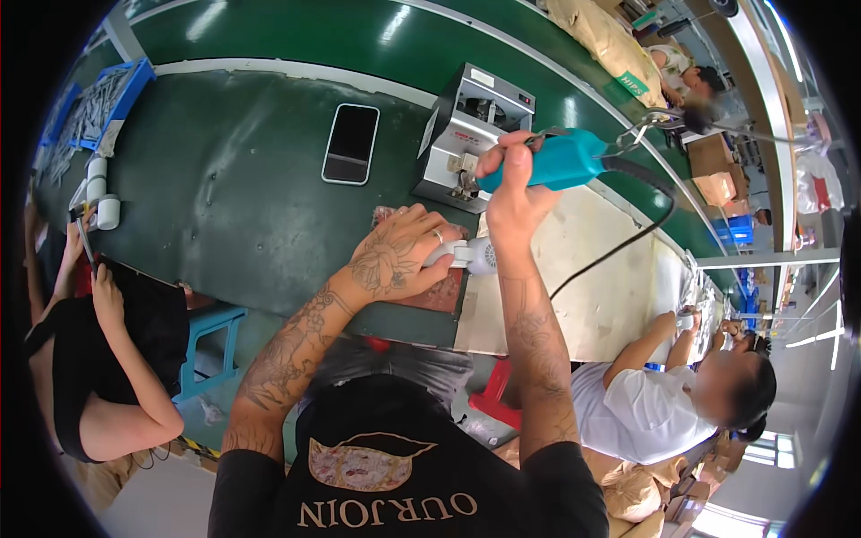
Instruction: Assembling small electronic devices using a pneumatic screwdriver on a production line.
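Note:
My right hand [520, 202] is wrapped round a teal electric screwdriver [569, 161], held sideways with its tip end at the front of a metal screw feeder [446, 152]. A metal hook and a black cable meet the tool's other end. Lower and to the left, my left hand [404, 251] grips a white plastic device [482, 256] with a round slotted grille, held down over a reddish-brown mat [439, 296]. My left fingers cover part of the device, and my right wrist passes close beside its grille end.
A phone [351, 143] lies on the dark green table [242, 179]. At the far left stand a blue bin [134, 90] of metal rods and white cylindrical parts [108, 212]. Co-workers sit on both sides. The black cable [619, 247] loops over a pale sheet [547, 305] at right.

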Tool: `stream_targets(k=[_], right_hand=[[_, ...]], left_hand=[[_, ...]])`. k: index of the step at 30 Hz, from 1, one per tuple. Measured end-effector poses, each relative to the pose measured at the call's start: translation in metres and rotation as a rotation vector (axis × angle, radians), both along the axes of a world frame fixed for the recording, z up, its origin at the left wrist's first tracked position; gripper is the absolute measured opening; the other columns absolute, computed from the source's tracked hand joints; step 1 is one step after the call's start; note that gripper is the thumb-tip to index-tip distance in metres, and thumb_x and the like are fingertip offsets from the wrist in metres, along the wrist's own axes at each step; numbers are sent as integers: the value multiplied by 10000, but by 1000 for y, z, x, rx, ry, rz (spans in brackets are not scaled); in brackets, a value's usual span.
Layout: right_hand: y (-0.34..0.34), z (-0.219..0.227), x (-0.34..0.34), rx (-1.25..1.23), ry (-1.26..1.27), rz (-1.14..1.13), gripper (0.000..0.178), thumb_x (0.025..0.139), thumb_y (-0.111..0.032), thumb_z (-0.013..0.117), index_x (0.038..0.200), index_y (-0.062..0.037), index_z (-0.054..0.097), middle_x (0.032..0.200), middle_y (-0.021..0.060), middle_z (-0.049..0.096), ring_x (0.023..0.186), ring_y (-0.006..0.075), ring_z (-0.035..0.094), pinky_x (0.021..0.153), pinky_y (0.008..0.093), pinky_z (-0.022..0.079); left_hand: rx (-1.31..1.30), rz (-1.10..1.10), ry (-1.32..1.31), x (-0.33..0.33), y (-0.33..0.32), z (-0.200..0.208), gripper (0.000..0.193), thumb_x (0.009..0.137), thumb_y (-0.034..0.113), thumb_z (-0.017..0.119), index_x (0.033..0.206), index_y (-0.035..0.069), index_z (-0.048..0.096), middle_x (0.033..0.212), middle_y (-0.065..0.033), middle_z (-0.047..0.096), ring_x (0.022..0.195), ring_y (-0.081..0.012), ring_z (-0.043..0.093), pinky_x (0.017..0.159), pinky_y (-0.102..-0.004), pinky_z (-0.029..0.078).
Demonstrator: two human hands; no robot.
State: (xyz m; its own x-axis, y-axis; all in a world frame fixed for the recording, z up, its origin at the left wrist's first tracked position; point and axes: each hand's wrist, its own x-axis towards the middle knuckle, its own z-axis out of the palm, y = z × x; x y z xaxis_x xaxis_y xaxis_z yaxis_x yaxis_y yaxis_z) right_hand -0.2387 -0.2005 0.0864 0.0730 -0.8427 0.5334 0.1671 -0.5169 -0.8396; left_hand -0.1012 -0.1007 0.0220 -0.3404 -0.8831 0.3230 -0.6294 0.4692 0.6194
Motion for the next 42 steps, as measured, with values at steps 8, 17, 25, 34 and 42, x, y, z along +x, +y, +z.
stream_targets(k=[8,17,25,34,42], right_hand=[[-4,-10,-4,54,66,23,334,1055,-300,661,966,-11,518,732,69,572,634,182,584,579,332,502],[58,2,-40,236,-78,62,364,1032,-314,678,1096,33,587,717,58,590,620,157,587,574,299,479],[72,-10,-52,244,-40,101,366,1022,-296,691,1100,43,579,726,74,590,630,176,596,584,314,490],[75,-24,-52,250,28,89,483,1022,-461,672,1023,-1,526,722,83,553,619,193,552,611,357,489],[71,-29,-51,221,20,84,444,1043,-436,645,998,-18,503,707,86,544,612,190,552,602,357,491]], left_hand=[[-24,31,13,-5,3,-4,328,940,276,652,1233,134,698,1181,-83,649,1132,-329,590,1042,-480,458],[-3,-6,6,-3,1,-5,408,960,303,620,1317,109,653,1187,-98,623,1183,-317,563,1068,-470,442],[73,-10,-17,-2,1,2,400,964,312,614,1311,120,664,1196,-89,623,1198,-308,560,1082,-473,435],[-17,4,-31,-5,3,-1,379,966,286,624,1291,98,671,1188,-79,622,1151,-299,560,1037,-466,450],[-25,-11,-65,-5,-1,4,345,965,263,633,1253,80,682,1190,-65,620,1095,-288,555,1015,-454,457]])
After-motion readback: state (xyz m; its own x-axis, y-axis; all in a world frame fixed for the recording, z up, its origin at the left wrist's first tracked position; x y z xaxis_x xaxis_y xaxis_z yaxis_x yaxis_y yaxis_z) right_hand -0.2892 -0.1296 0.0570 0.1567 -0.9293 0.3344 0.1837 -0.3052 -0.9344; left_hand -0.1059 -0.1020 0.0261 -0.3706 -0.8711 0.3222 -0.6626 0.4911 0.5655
